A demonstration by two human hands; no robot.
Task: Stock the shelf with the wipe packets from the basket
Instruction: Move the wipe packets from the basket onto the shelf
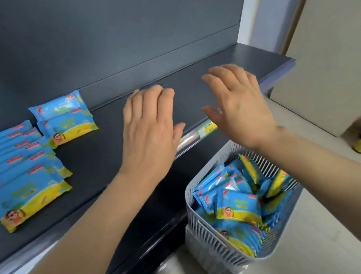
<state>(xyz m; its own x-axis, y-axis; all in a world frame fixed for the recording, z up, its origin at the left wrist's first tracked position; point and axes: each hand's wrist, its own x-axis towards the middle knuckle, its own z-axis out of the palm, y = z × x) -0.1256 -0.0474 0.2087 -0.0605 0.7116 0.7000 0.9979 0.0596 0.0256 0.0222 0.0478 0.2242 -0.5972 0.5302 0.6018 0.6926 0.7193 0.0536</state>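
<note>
Both hands [149,128] [239,107] empty over shelf [111,163], basket [216,239] of packets [238,208] below

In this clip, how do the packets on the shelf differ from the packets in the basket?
The packets on the shelf lie flat in overlapping rows; packets in the basket are jumbled, several on edge. The packets on the shelf sit left of the left hand; packets in the basket lie below the right hand. Same blue-and-yellow wrappers.

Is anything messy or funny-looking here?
Just the basket packets: they are jumbled in the basket, some standing on edge. The shelf packets lie in tidy overlapping rows on the shelf.
</note>
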